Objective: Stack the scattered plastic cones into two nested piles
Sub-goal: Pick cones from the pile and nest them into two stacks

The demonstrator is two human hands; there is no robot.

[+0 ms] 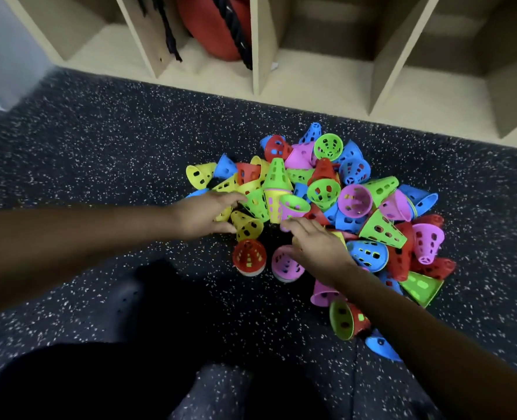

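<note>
Cones (354,200) in a loose heap on speckled floor (99,165), far edge near the shelf unit (311,83); open floor to the left and nearer. Long axes every way, most lying sideways. Two nested piles upright at the near edge, red pile (249,257) beside pink pile (284,265). Left hand (204,215) palm-down, fingers (236,197) stretched and released, touching a green cone (257,204). Right hand (317,247) above the pink pile, fingers (296,225) curled; grasp impossible to tell.

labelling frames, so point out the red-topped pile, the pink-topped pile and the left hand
red-topped pile (249,256), head view, on the top cone's holed wall
pink-topped pile (283,263), head view, on the top cone's holed wall
left hand (204,213), head view, on the back of the hand
</note>
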